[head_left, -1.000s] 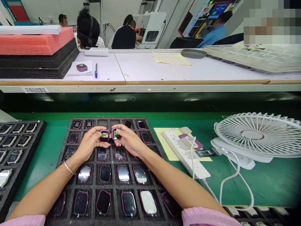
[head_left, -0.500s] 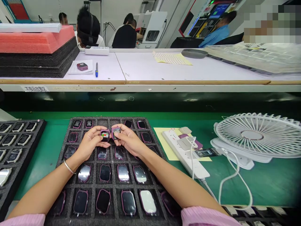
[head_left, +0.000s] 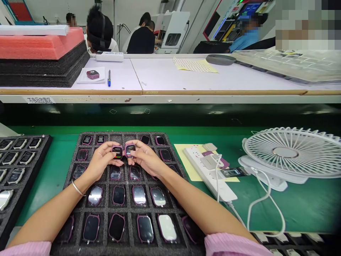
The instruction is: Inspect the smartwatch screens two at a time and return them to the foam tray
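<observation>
While both hands sit over the far rows of the tray [head_left: 70,167], left grip [head_left: 102,161] is closed on a lit watch [head_left: 117,152] and right grip [head_left: 145,160] on a second watch [head_left: 130,150]. They are side by side, nearly touching, with empty slots [head_left: 116,139] just beyond.

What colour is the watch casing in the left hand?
Purple; the watch shows best in head view.
</observation>
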Action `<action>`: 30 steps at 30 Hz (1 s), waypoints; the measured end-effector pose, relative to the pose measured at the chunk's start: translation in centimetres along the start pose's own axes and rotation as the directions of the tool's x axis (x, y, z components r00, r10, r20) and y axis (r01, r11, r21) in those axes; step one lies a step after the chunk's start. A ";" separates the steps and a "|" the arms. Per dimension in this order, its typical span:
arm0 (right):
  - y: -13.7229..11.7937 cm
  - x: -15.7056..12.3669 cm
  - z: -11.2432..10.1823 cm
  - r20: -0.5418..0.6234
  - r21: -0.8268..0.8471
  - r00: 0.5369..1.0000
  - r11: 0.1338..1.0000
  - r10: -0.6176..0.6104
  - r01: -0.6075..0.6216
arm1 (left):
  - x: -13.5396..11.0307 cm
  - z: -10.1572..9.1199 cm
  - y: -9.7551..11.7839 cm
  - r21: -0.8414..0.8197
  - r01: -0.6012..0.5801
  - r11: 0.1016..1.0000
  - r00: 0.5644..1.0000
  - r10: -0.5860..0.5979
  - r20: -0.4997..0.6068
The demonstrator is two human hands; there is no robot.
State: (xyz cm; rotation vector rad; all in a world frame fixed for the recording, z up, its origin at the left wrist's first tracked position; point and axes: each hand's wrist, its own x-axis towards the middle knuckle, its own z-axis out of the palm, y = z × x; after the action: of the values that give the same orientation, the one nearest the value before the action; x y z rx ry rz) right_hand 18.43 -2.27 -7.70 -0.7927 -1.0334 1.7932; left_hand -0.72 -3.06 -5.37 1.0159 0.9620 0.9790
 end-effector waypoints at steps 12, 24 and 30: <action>0.1 0.0 0.1 -0.005 0.012 1.000 1.000 -0.002 0.002 | 0.1 0.1 -0.4 0.031 -0.026 0.999 1.000 0.026 -0.013; 0.4 0.5 -0.4 -0.075 0.054 0.997 0.998 -0.007 0.011 | 0.5 -0.1 -1.0 0.060 -0.023 0.998 0.997 0.027 -0.066; 0.5 0.5 -0.4 -0.100 0.038 0.995 0.999 -0.006 0.010 | 0.5 -0.2 -1.4 0.040 -0.006 0.999 0.999 0.008 -0.053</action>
State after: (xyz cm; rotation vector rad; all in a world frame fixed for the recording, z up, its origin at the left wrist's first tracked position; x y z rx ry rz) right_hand 18.41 -1.83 -8.40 -0.8441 -0.9334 1.7434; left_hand -0.46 -2.84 -6.84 1.0311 1.0257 1.0001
